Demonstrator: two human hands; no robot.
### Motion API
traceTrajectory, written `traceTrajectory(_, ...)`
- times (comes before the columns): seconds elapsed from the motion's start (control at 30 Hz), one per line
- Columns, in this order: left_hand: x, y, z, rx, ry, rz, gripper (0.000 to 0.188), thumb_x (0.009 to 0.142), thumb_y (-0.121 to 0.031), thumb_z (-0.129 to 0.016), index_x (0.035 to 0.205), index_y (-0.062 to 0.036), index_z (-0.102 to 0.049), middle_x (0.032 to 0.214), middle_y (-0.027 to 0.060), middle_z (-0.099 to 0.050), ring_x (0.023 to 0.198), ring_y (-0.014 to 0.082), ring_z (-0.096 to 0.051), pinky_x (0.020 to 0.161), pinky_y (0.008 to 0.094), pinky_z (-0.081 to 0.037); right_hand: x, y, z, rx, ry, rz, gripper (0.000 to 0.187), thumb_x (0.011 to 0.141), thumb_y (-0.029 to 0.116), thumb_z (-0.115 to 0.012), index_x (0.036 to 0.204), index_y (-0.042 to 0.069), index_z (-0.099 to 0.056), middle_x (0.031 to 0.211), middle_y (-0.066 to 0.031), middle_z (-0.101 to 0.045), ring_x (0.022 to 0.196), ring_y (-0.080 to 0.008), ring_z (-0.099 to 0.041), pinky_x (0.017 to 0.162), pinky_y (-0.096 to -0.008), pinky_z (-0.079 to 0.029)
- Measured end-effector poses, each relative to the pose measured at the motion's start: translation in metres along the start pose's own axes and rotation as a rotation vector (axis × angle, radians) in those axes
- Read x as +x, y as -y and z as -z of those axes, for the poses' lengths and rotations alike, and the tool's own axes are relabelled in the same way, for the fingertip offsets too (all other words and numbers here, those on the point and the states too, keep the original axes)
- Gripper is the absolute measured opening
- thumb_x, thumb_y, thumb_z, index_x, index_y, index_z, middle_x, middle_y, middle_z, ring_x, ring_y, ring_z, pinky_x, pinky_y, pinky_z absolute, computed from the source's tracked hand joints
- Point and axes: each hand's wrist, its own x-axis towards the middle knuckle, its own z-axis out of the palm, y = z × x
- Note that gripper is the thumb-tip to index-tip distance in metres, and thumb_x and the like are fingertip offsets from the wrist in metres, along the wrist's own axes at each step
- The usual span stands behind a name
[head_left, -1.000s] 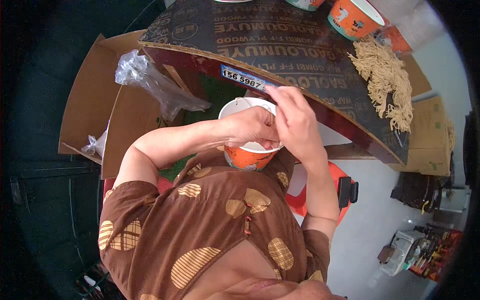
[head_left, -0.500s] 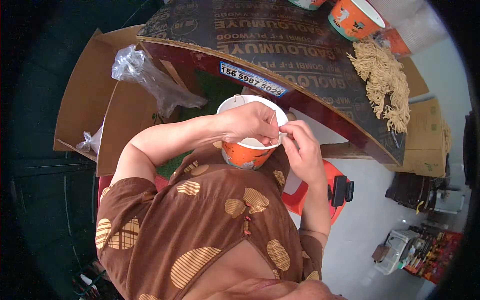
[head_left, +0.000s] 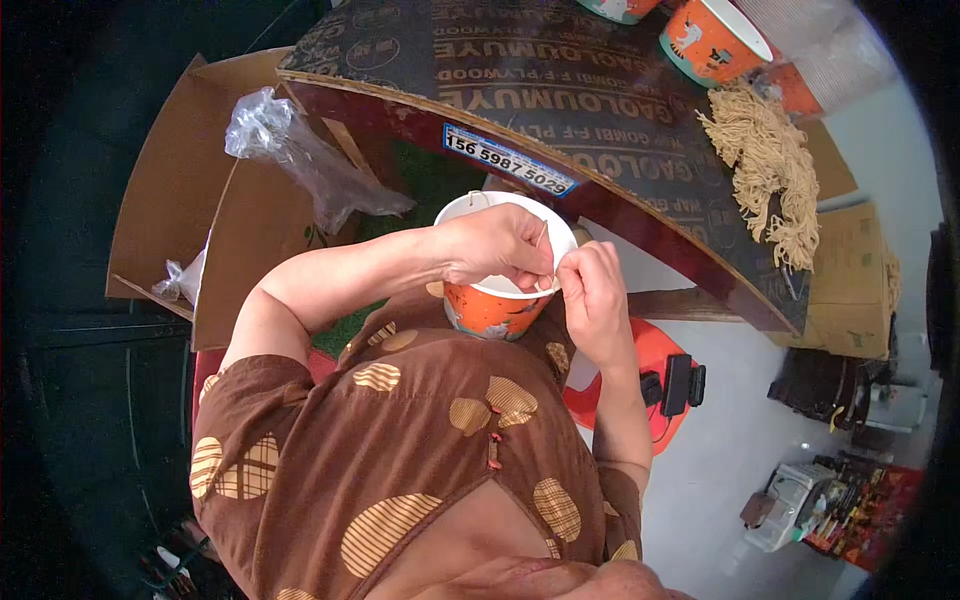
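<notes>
In my lap sits an orange paper bucket (head_left: 492, 313) with a white inside and animal pictures round its wall. My left hand (head_left: 497, 244) reaches across its mouth, fingers pinched on a thin beige cord (head_left: 543, 234). At the right part of the rim my right hand (head_left: 592, 295) is closed, thumb and forefinger pinching close to the left fingertips. The cord end between them is mostly hidden by the fingers. A small loop of cord shows at the bucket's far left rim.
Ahead is a dark plywood table (head_left: 560, 75), its edge just beyond the bucket. On it lie a bundle of beige cords (head_left: 765, 165) and another orange bucket (head_left: 712, 45). Left stands an open cardboard box (head_left: 235, 230) with a clear plastic bag (head_left: 300, 150). An orange stool (head_left: 655, 350) is at right.
My right hand has turned and drawn its fingers in closer at the rim. The left hand has barely shifted, and the bucket stays in place.
</notes>
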Motion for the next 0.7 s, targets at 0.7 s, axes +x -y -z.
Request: traceTrajectory(0.7, 0.002, 0.004, 0.003, 0.058, 0.018, 0.01, 0.005, 0.088, -0.002, -0.063, 0.084, 0.0009, -0.061, 0.077, 0.003, -0.063, 0.07, 0.0079, -0.059, 0.065, 0.021, -0.047, -0.006, 0.025, -0.016, -0.312, -0.153, 0.142, 0.017, 0.079, 0.006, -0.071, 0.088, 0.005, -0.056, 0.082, -0.0093, -0.054, 0.08, -0.0291, -0.053, 0.071, -0.0416, -0.041)
